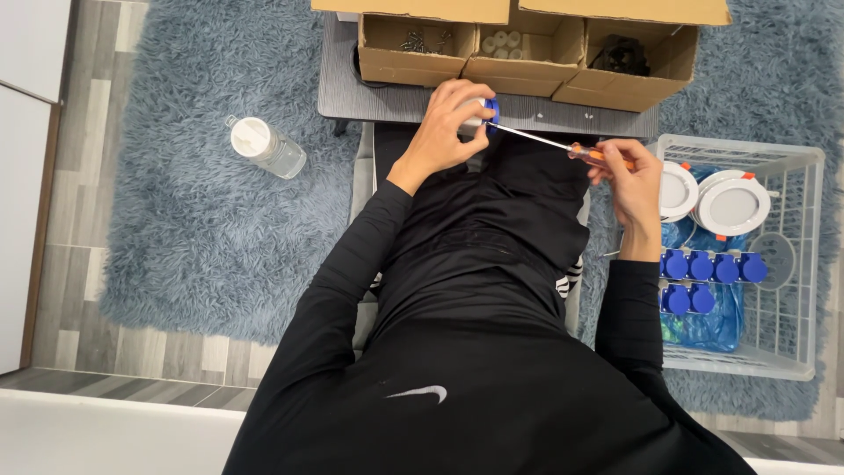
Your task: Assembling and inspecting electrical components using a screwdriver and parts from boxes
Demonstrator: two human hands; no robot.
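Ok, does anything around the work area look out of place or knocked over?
One thing: a clear plastic bottle with a white cap lies on its side on the shaggy grey rug, apart from the cardboard boxes and the white basket. No spill shows. Everything else looks orderly.

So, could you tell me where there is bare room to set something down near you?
The grey rug is bare on your left, apart from the plastic bottle. The white basket on your right is crowded with round lamps and blue parts. The dark table keeps only a thin strip before the cardboard boxes, where your left hand and right hand work.
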